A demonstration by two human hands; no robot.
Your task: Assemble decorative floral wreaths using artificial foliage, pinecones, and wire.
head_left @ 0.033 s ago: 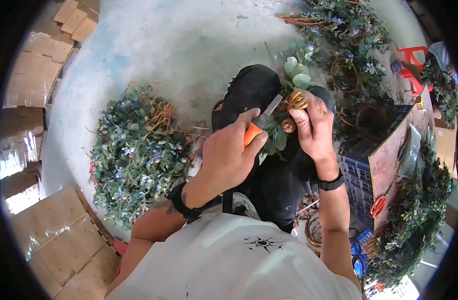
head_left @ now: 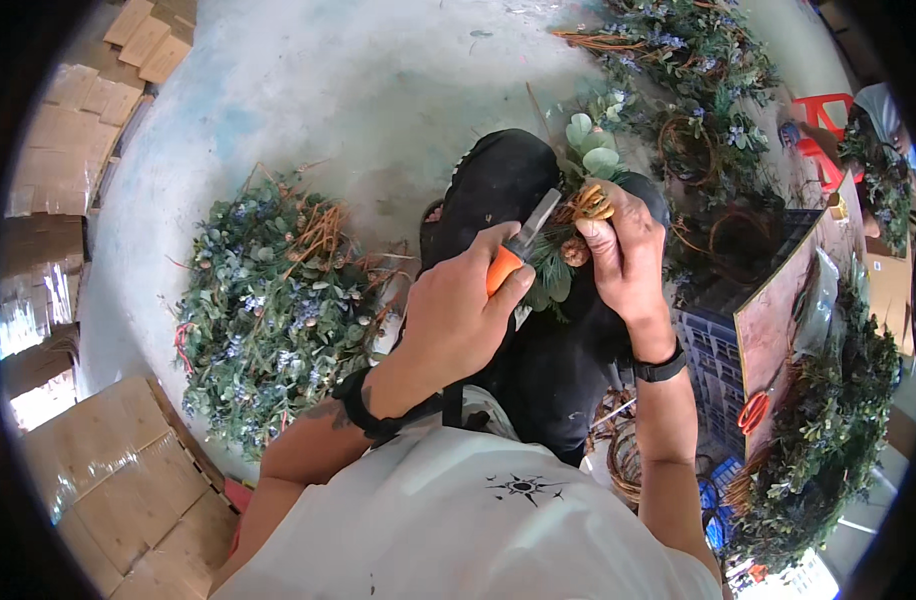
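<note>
My left hand [head_left: 465, 293] is closed around an orange-handled tool [head_left: 504, 268] with a tapered metal end. Its tip points up and right, just short of the stems by my other hand. Whether the tool is a knife or pliers I cannot tell. My right hand [head_left: 628, 245] pinches the bent brown stems [head_left: 593, 205] of an artificial greenery spray between thumb and fingers. Round pale-green leaves [head_left: 600, 162] stick out beyond the hand, and a small pine cone [head_left: 575, 251] sits below the stems. The spray lies over my dark trouser legs; my palm hides part of it.
A greenery pile [head_left: 278, 320] with blue berries lies on the floor at left. More greenery [head_left: 693, 60] is at far right, near a dark crate [head_left: 713, 350] and a board [head_left: 778, 310] with red-handled scissors [head_left: 754, 411]. Cardboard boxes [head_left: 128, 480] line the left; another person [head_left: 878, 115] is at far right.
</note>
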